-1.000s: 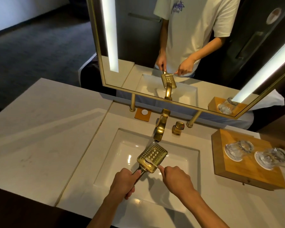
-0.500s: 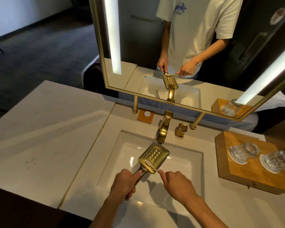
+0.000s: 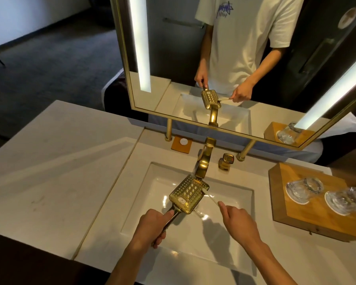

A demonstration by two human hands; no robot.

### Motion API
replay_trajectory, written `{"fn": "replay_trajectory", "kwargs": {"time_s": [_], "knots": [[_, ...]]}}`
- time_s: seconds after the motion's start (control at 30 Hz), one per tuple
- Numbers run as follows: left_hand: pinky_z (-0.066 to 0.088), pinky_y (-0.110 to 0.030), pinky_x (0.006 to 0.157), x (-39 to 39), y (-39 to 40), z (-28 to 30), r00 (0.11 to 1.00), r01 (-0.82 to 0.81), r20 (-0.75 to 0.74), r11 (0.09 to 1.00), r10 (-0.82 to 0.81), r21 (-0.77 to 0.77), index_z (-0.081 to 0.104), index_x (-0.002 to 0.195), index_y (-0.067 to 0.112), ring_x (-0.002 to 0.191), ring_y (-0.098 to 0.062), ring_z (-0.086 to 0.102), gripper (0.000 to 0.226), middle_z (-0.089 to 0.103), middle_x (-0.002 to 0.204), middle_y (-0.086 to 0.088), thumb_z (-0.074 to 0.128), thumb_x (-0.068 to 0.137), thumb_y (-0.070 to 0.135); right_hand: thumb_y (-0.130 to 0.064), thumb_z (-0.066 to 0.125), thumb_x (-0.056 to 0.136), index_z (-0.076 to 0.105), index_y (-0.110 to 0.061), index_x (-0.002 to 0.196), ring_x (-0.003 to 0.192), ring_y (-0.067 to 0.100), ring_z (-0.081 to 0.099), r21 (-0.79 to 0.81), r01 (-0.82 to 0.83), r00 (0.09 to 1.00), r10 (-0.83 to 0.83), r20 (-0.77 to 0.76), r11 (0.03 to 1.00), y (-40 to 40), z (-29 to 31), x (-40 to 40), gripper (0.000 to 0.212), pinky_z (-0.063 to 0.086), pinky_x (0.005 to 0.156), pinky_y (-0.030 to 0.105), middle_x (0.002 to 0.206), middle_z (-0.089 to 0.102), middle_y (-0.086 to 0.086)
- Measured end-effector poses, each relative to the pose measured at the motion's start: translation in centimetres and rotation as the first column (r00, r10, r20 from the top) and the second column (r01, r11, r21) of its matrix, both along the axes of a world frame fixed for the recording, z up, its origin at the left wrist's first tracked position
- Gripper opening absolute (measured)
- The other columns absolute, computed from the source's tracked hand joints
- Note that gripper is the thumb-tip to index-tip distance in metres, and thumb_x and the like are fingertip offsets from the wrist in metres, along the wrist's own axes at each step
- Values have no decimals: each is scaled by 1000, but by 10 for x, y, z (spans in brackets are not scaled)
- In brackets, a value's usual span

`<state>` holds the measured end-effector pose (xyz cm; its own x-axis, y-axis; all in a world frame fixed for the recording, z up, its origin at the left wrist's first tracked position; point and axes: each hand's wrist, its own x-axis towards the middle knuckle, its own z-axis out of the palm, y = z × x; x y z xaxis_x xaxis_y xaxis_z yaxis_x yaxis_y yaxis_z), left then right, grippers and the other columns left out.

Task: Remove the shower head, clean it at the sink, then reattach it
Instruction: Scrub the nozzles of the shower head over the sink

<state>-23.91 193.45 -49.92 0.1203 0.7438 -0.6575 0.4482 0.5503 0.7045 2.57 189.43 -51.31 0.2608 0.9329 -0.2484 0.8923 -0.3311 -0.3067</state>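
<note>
Bathroom vanity, pale stone counter (image 3: 56, 161), spreading out left of both hands and ahead of them.

Mirror (image 3: 224, 58), gold-framed, two lit strips, standing beyond the hands on two gold posts; reflects a person in a white printed T-shirt, both hands and the shower head.

Sink (image 3: 230, 202), white rectangular basin, directly under both hands; wet glints on its floor.

Wooden tray (image 3: 296, 217), right of the right hand, on the counter; carries two clear glass tumblers (image 3: 302, 190), side by side.

Faucet (image 3: 205, 159), gold, arched, just beyond the shower head; spout end close above the head's far edge, contact cannot be told. Gold handle (image 3: 226, 161) just to its right.

Shower head (image 3: 188, 193), gold, square, nozzle face up, held over the basin between and slightly ahead of the hands; handle runs back into the left hand.

Left hand (image 3: 150, 229): fingers curled round the shower head's handle, thumb lying along it toward the head.

Right hand (image 3: 237, 220): fingers curled, pinching a slim white brush (image 3: 211, 197); its tip touches the head's right edge.

Small wooden coaster (image 3: 181, 144) with a white disc, far ahead of the left hand, at the mirror's foot.
</note>
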Motion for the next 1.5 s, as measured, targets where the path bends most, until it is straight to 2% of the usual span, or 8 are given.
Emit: {"fn": "replay_trajectory", "kwargs": {"time_s": [0.2,0.33,0.53,0.73,0.93,1.17,1.37,1.5], "knots": [[37,-22,38,0,6,0,1000,10,-28,1000,-10,-8,50,61,11,31,-19,42,49,54,47,-7,62,94,45,-69,8,95,49,-24,69,71,19,61,-21,-278,955,279,98,960,-24,-10,-28,67,42,59,34,68,62,-2],[37,-22,37,-3,5,-1,1000,-2,-22,1000,2,-18,52,60,11,32,-19,43,50,55,46,-8,63,93,47,-64,19,99,49,-24,64,65,16,60,-23,-197,977,198,80,980,-11,0,-10,62,50,64,32,63,59,-4],[35,-22,38,-9,5,-1,998,-53,-19,998,53,-21,51,57,12,33,-20,42,51,54,47,-8,63,94,46,-66,24,97,48,-16,63,55,18,53,33,-151,984,153,-95,988,-19,1,4,65,41,55,31,52,50,0],[35,-21,38,-1,2,-1,999,19,-37,1000,-20,-22,46,55,15,32,-19,42,52,55,48,-8,64,93,45,-65,18,99,44,-28,61,57,11,50,34,-179,984,180,-5,983,-12,-6,-25,59,36,54,28,57,51,-7],[34,-21,36,-4,-1,0,998,32,-56,999,-34,-32,48,55,12,29,-19,41,52,55,48,-9,63,95,42,-59,17,101,49,-25,61,67,19,59,-14,51,999,-51,11,999,8,-2,-5,61,41,59,31,65,59,-5],[31,-20,35,-7,-2,-1,998,29,-48,999,-30,-23,45,53,14,28,-18,38,53,54,46,-9,64,94,42,-65,11,98,43,-28,63,57,15,53,-5,-162,986,163,33,987,-31,-17,-48,61,46,58,31,60,53,-5],[32,-22,38,-6,-1,1,998,54,-24,998,-54,-30,46,54,14,31,-19,39,52,54,47,-9,64,94,43,-58,17,101,62,-22,69,64,17,59,-13,99,995,-99,-21,995,4,-3,-10,66,51,64,32,68,63,-1],[31,-21,37,-7,0,-1,998,48,-33,998,-49,-28,46,55,14,30,-19,39,52,53,46,-8,64,94,43,-59,17,101,57,-25,64,59,11,57,-19,82,994,-83,-77,996,-7,-9,-21,64,44,56,28,62,60,-5]]}}
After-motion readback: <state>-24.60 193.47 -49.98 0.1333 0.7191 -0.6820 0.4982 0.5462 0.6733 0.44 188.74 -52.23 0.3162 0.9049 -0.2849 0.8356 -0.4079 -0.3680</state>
